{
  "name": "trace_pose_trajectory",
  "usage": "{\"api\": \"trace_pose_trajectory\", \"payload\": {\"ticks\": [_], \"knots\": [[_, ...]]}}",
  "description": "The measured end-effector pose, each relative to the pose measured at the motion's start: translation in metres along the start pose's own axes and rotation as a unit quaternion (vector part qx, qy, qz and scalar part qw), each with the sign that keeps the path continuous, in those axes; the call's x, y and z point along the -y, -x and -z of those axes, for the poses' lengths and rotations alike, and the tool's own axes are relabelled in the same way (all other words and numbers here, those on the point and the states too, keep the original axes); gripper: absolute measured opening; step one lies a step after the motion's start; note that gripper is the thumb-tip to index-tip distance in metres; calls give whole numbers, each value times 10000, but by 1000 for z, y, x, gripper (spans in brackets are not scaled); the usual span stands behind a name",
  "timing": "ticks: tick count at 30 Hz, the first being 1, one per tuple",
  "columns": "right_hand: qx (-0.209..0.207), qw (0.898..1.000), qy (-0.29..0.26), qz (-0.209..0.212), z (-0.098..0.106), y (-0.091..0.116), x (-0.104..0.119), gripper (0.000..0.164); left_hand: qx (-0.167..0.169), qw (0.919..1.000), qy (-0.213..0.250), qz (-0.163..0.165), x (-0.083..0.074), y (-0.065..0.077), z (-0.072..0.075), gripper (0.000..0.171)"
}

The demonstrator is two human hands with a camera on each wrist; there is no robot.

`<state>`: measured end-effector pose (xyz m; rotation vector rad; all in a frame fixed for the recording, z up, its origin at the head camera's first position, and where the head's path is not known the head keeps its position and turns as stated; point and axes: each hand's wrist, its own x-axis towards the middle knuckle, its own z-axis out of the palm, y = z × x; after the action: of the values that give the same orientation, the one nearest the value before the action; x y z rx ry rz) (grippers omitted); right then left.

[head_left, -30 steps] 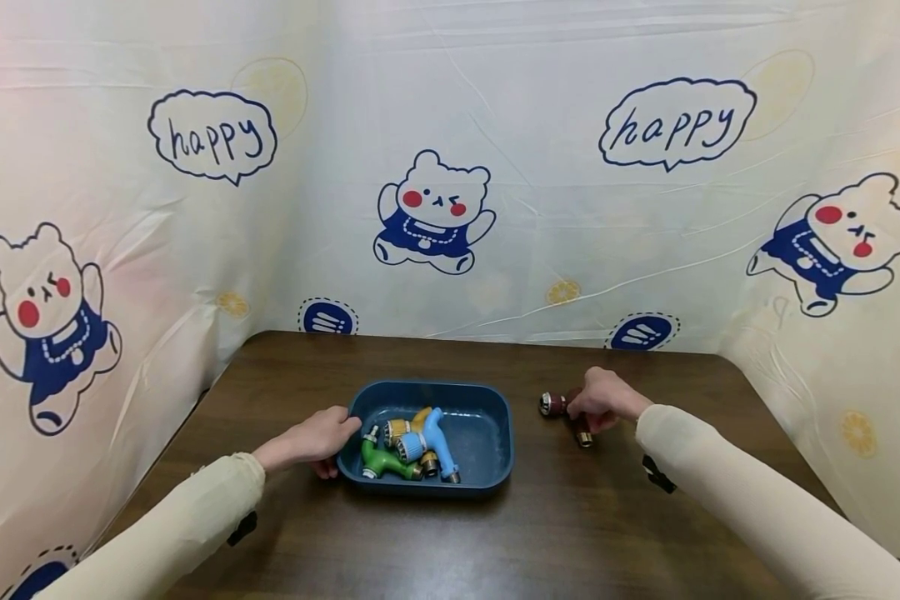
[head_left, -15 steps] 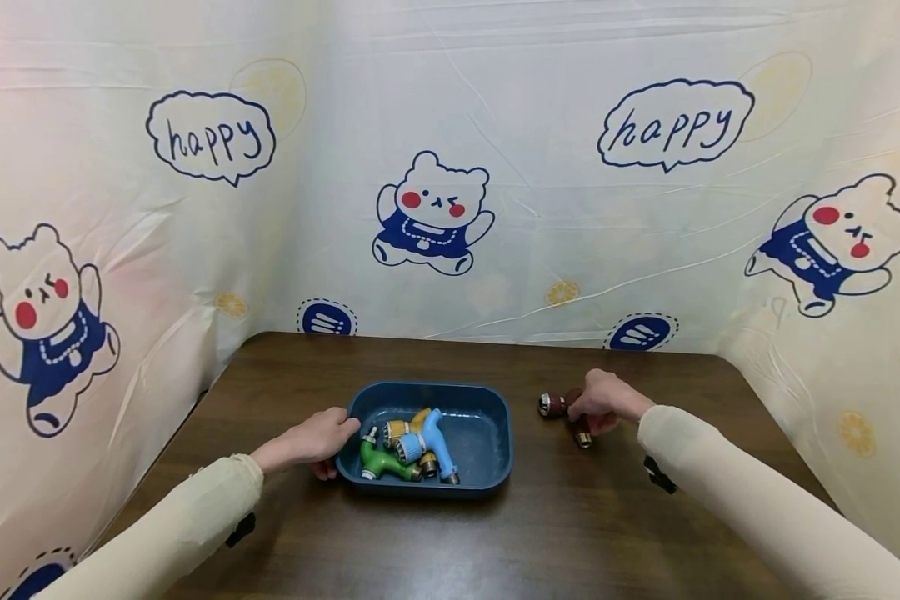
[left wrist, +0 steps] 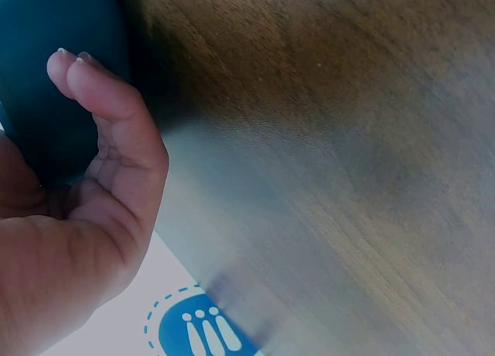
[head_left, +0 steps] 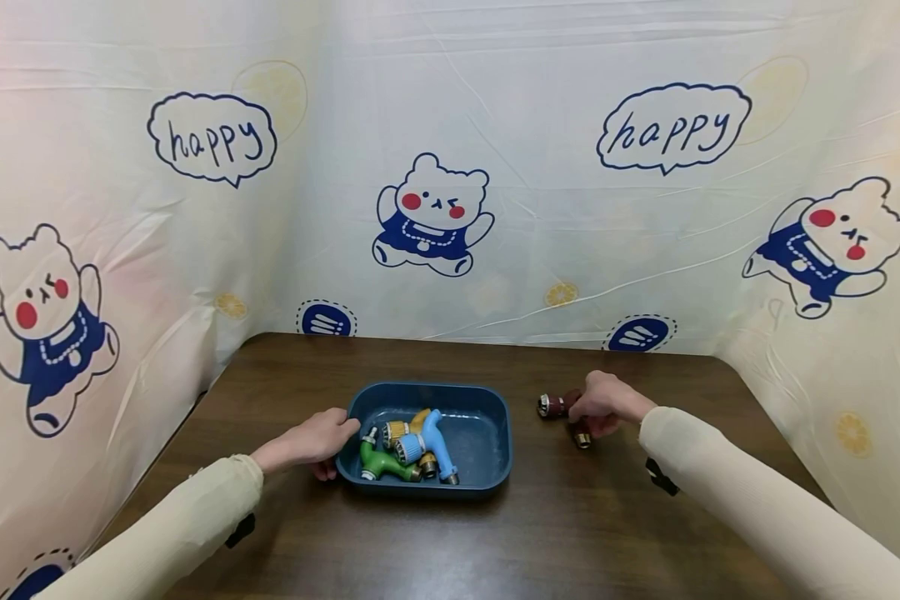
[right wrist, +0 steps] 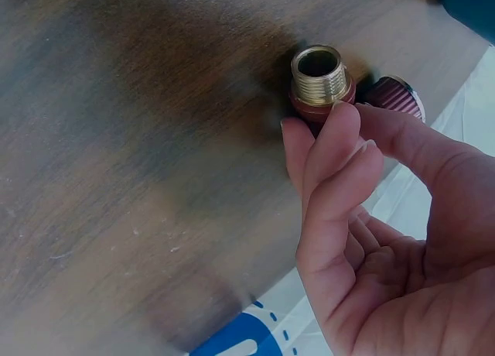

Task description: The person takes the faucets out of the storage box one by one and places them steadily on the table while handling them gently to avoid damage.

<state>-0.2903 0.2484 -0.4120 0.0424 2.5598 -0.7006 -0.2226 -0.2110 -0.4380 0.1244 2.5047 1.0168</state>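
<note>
My left hand (head_left: 317,437) grips the left rim of a dark blue plastic basin (head_left: 487,433), thumb at the edge and fingers curled against the outer wall, as the left wrist view shows. Inside the basin lie a green faucet (head_left: 387,463), a yellow faucet (head_left: 397,430) and a light blue faucet (head_left: 437,442), the blue one partly over the yellow. To the right of the basin, my right hand (head_left: 606,402) pinches a dark red faucet (head_left: 555,406) on the table. Its brass threaded end (right wrist: 321,77) shows in the right wrist view; my fingers hide its middle.
The brown wooden table (head_left: 450,550) has rounded far corners. A pale curtain (head_left: 525,250) printed with bears and "happy" bubbles encloses it at the back and both sides.
</note>
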Motion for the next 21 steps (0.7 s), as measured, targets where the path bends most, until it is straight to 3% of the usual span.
{"api": "trace_pose_trajectory", "payload": {"ticks": [9,21], "knots": [[30,9999,54,-82,4,4,1,19,-4,10000,10,-51,1,-2,0,29],[-72,9998,123,140,7,7,-4,24,65,9999,74,-66,4,-3,1,30]]}}
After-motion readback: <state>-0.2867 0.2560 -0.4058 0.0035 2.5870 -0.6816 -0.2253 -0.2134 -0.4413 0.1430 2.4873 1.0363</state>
